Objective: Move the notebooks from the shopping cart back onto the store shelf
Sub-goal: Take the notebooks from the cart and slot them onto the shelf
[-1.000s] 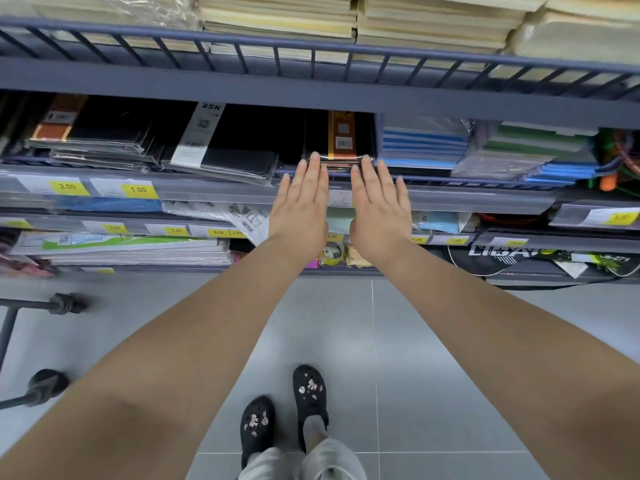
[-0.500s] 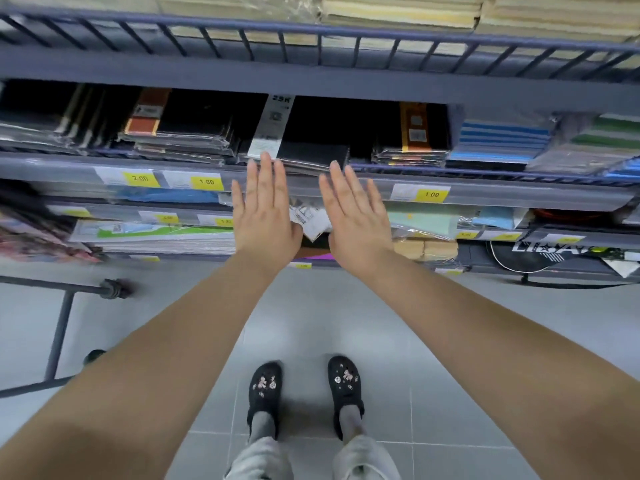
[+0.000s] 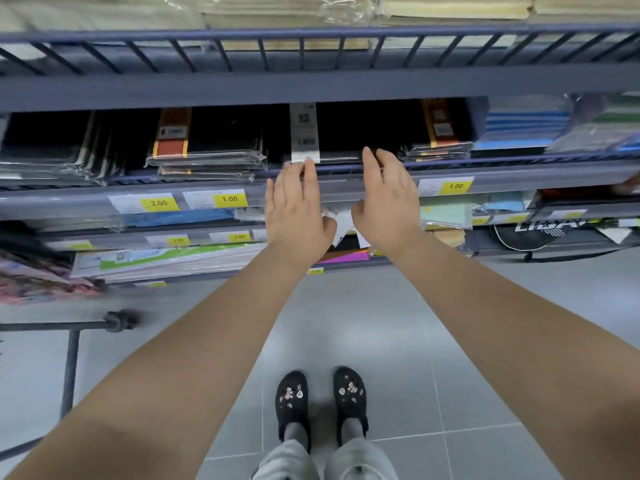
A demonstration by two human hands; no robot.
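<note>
— Where are the notebooks (image 3: 363, 133) sitting?
— On the store shelf (image 3: 519, 183) at twelve o'clock; left hand (image 3: 298, 209) and right hand (image 3: 388, 202), fingers straight, are touching their front edge.
— Below?
— Grey tiled floor (image 3: 346, 323), cart frame (image 3: 69, 341) at eight o'clock.

1. Both arms stretch toward the store shelf (image 3: 519, 178). The left hand (image 3: 298, 209) and right hand (image 3: 388, 202) are side by side, fingers straight.
2. Their fingertips lie at the front edge of a black notebook stack (image 3: 346, 133) bearing a white label strip (image 3: 304, 136).
3. Yellow price tags (image 3: 229, 199) line the rail beneath.
4. A dark metal frame (image 3: 71, 362) stands at the left on grey tiles.
</note>
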